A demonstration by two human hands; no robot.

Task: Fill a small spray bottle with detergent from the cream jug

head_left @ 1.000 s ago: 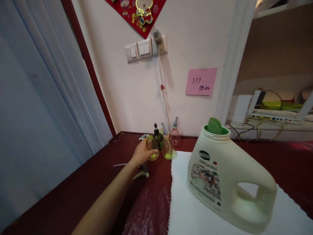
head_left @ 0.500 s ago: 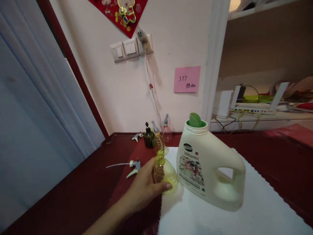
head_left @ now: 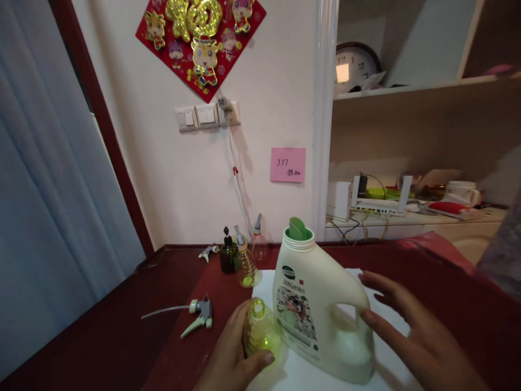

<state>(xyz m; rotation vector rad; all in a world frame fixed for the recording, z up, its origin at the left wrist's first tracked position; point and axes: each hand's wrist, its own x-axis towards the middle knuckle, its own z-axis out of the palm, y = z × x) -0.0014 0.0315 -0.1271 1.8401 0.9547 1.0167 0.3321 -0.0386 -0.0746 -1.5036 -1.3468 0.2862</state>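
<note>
Head view: left hand (head_left: 234,361) fingers wrap the small yellow bottle (head_left: 260,338) at 6 o'clock on the tabletop (head_left: 101,336), right hand (head_left: 411,331) spread wide beside the detergent jug (head_left: 321,309) handle, a firm grip looking due.

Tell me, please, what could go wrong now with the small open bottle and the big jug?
1. The small yellow bottle has no cap and sits right beside the detergent jug; the left hand holding it could tip it or knock it against the jug.
2. The jug's mouth is open with its green spout exposed, so if the right hand, reaching for the handle, lifts it carelessly, liquid might spill on the white cloth.
</note>
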